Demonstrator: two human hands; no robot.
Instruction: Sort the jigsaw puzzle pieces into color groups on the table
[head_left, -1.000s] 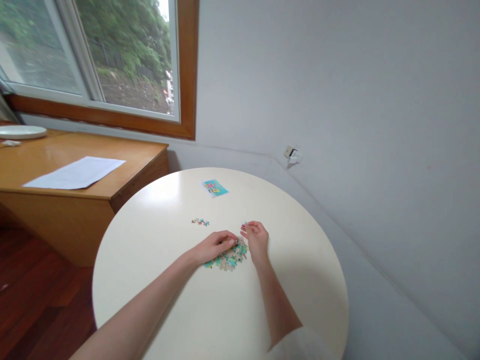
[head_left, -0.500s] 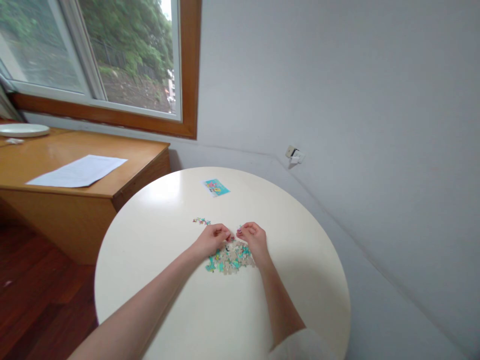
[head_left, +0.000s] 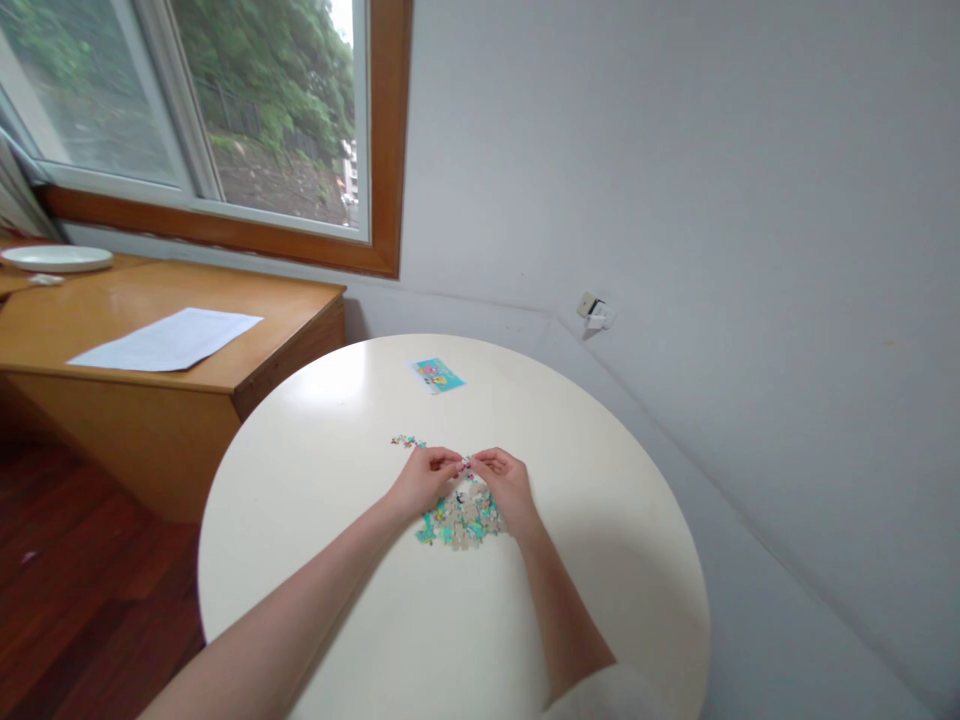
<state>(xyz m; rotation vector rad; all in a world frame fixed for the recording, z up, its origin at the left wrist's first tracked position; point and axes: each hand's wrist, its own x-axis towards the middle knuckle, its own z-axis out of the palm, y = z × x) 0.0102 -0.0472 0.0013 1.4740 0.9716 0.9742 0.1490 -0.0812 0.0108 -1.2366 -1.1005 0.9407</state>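
A pile of small jigsaw pieces (head_left: pixel 461 520), turquoise and beige, lies in the middle of a round cream table (head_left: pixel 337 480). Just beyond the pile my left hand (head_left: pixel 422 478) and my right hand (head_left: pixel 505 484) meet, fingertips pinched together on a tiny puzzle piece (head_left: pixel 466 464) between them. A few joined pieces (head_left: pixel 406 440) lie on the table just left of my left hand. A small turquoise picture card (head_left: pixel 438 376) rests near the table's far edge.
A wooden desk (head_left: pixel 285 330) stands to the left under a window, with a sheet of paper (head_left: pixel 169 338) and a white plate (head_left: pixel 56 258) on it. Grey walls close the corner behind the table, with a wall socket (head_left: pixel 595 310). Dark wood floor lies at the left.
My left hand has lifted off the pile and moved up to meet my right hand; both now pinch together at one small piece. The view has shifted slightly.
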